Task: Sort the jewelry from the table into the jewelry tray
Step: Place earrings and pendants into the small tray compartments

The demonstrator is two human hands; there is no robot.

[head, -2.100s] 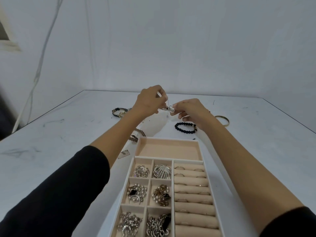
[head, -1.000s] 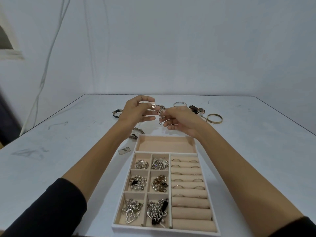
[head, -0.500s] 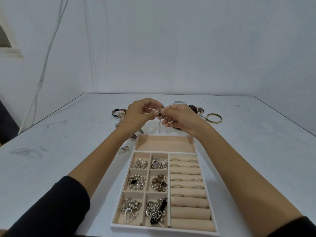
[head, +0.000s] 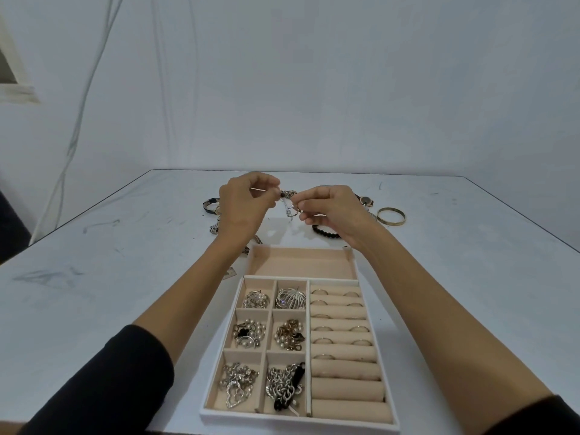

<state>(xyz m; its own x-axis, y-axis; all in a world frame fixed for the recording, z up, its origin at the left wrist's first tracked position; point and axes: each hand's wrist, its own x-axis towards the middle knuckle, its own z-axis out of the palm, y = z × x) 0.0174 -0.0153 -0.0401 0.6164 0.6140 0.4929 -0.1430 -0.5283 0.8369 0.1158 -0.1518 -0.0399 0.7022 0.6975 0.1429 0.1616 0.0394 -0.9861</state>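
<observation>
Your hands have drawn slightly apart since half a second ago, spreading the small silver piece point(head: 289, 209) between them above the table point(head: 110, 277), just beyond the jewelry tray point(head: 298, 420). Your left hand point(head: 246, 207) pinches one end and your right hand point(head: 334, 211) pinches the other, so it hangs free, probably to untangle or identify it before you pick a compartment. The long far compartment point(head: 301, 262) holds nothing. The black bead bracelet point(head: 326, 232) and gold bangle point(head: 391, 216) lie unsorted on the table.
</observation>
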